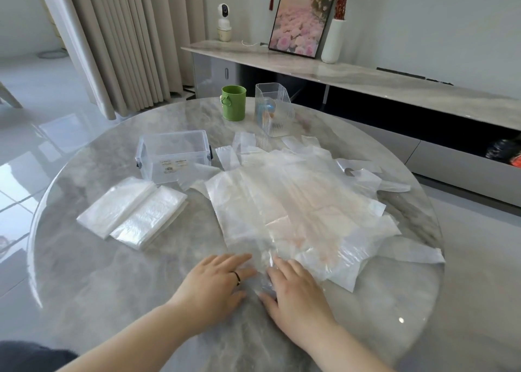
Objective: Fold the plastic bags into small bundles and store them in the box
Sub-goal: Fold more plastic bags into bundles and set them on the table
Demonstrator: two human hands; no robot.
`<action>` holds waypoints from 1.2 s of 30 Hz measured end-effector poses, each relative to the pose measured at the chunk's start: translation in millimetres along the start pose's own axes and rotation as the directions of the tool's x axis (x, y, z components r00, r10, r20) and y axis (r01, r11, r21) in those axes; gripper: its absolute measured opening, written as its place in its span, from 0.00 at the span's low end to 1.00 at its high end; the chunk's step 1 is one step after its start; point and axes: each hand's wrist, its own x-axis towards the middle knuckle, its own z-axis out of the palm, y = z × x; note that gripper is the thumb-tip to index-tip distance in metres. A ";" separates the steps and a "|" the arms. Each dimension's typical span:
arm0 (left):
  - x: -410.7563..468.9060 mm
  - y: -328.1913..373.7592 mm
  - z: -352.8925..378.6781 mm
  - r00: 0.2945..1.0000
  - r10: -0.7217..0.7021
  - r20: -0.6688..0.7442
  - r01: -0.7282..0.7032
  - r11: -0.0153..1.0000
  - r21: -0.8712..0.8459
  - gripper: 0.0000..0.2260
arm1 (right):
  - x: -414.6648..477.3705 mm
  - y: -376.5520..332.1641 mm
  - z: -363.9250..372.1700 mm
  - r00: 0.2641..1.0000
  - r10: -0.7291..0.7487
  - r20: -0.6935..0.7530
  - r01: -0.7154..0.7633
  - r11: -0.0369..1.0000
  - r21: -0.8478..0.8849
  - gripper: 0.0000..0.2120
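The left hand (217, 281) and right hand (294, 287) lie flat side by side, fingers straight and slightly spread. They press the near corner of the loose pile of thin, translucent white plastic bags (296, 208), and neither grips anything. The top bag's long axis runs away from the hands, so both are equally near for a fold forward or across. The film looks crinkly, limp and slippery. The pile spreads to the right of the clear rectangular plastic box with dark side clips (173, 154); the left hand is the nearer to that box. Two flat folded bag stacks (132, 213) rest just in front of the box on the glossy grey marble round table (112, 273).
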 end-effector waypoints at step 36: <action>-50.8 -62.0 -75.5 0.861 -0.075 0.503 0.376 0.760 -0.531 0.07 | -49.1 58.9 -57.6 0.888 0.040 0.459 -0.326 0.758 0.565 0.14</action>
